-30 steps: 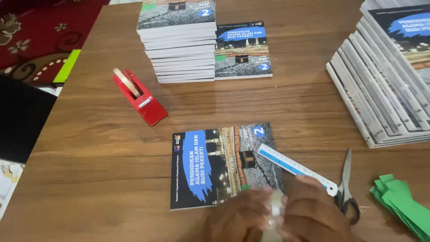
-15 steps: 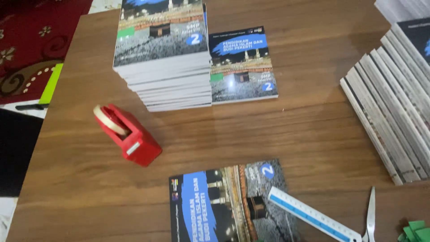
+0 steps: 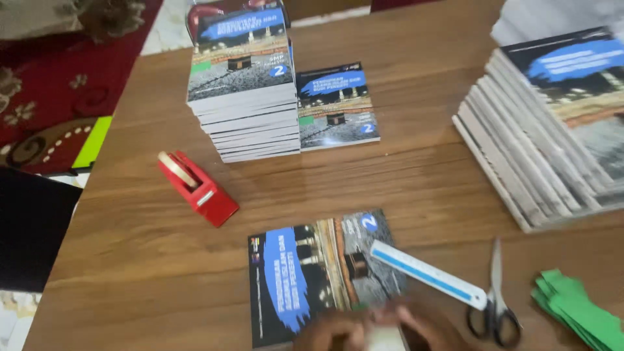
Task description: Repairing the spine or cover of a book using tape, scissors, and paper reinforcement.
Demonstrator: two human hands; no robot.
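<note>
— While the hands (image 3: 380, 331) sit blurred at the bottom edge, where does the book (image 3: 312, 276) lie from them?

— Directly ahead of them on the worktop (image 3: 416, 175), flat, cover up, its near edge just under the fingers. Its long axis runs away from the person, tilted a little to the right.

— Which hand is nearer?

— Both crowd the same near edge; the left hand (image 3: 335, 335) rests over the cover's lower part, the right hand (image 3: 429, 331) beside the book's corner. They seem to pinch something small and pale between them, though I cannot tell how either grip stands, clenched or loose.

— And around them?

— A blue-and-white ruler (image 3: 426, 273) lies slanted across the book's right corner, scissors (image 3: 495, 302) just right of it. The red tape dispenser (image 3: 197, 188) stands apart, to the left.
</note>
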